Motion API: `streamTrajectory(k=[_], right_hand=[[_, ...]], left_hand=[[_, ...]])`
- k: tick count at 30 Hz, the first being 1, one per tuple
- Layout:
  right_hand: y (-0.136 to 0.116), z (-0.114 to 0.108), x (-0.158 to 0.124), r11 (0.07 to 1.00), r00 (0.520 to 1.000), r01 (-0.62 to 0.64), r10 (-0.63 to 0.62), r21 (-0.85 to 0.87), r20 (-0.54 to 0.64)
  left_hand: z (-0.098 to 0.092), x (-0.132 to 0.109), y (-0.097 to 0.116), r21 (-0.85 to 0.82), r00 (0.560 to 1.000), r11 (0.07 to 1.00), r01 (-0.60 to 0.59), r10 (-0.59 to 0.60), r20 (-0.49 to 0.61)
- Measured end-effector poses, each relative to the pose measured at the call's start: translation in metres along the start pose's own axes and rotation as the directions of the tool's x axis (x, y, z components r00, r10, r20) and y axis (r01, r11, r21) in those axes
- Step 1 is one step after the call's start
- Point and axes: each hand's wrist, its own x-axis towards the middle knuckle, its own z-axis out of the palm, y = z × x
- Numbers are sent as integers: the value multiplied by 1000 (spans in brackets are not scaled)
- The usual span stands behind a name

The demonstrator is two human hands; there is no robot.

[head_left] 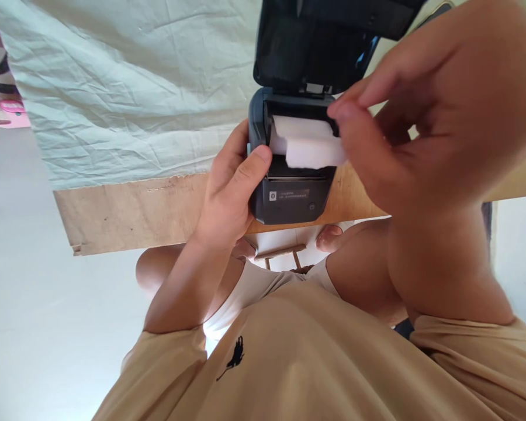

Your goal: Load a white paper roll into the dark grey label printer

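One dark blue-grey, box-shaped plastic printer (291, 202), at the near edge of a pale bare-wood tabletop (127, 216), just right of a wrinkled pale-green cloth (135, 88); its glossy black plastic lid (315, 52) stands hinged open on the far side. One roll of smooth white paper (313, 152), seated in the printer's open well, its loose end curling toward the near side. One left hand (228, 181), wrapped about the printer's left wall, thumb pressed on the rim, fingers passing behind. One right hand (429, 111), thumb and forefinger tips drawn together at the well's far right corner beside the paper; whether they pinch it cannot be told. Risks, by judgement: a sideways pull could crease or tear the loose end, or draw the roll out of line; a slackened left grip could let the printer slip off the near edge; a lid brought down early could trap fingertips or folded paper. Obscured: the roll's right end, behind the right thumb; the printer's underside, so resting or held aloft is undecided; the lid's far end, cut off by the frame; the small print on the near face, illegible; a pink item (13, 114) at far left, partly cropped.
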Motion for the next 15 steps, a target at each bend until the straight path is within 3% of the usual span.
streamTrajectory(k=[2,5,8,11,15], right_hand=[[-7,3,2,989,998,57,-57,-140,0],[-18,-1,0,934,982,158,-115,-319,149],[-21,-10,-4,905,953,220,-120,-364,278],[-22,-13,-6,895,940,236,-112,-378,322],[-26,-14,-1,920,947,212,-110,-330,301]], left_hand=[[1,0,0,-11,1000,1000,5,-5,7],[-1,-2,0,5,1000,1000,5,-5,26],[-5,-4,0,53,999,999,4,-6,33],[-6,-6,0,75,999,997,25,-28,40],[10,-5,2,30,993,998,46,-43,-110]])
